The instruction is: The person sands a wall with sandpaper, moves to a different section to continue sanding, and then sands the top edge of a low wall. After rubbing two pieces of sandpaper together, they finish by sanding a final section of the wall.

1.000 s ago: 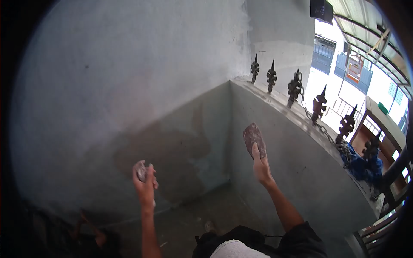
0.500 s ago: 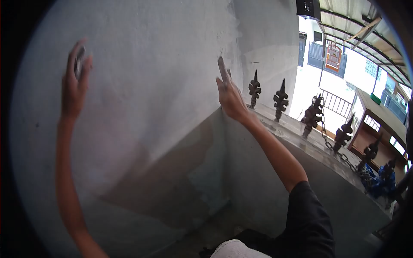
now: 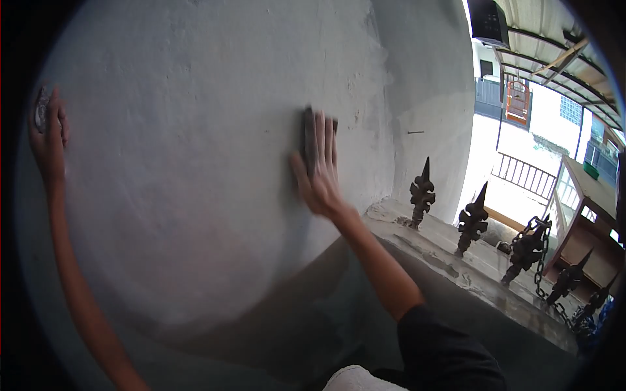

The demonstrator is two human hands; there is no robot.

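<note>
My right hand [image 3: 321,173] lies against the pale grey wall [image 3: 195,130] with its fingers pointing up. Under those fingers is a dark flat block [image 3: 308,127], its edges showing at both sides and the rest hidden by the hand. At the far left, my left hand [image 3: 51,140] is raised close to the wall. Its fingers are curled round a small greyish lump [image 3: 42,111], whose kind I cannot tell. The wall's surface is patchy, with a darker brownish area [image 3: 261,313] low down.
To the right, a low wall ledge [image 3: 456,267] carries several dark spear-shaped metal finials [image 3: 422,192]. A chain [image 3: 541,260] hangs along them. A nail [image 3: 415,132] sticks out of the side wall. Beyond are an orange birdcage [image 3: 518,102] and a wooden cabinet [image 3: 587,195].
My right hand has moved left across the wall from near the corner, now pressing the block flat. My left hand has shifted further left in view. The camera view has turned.
</note>
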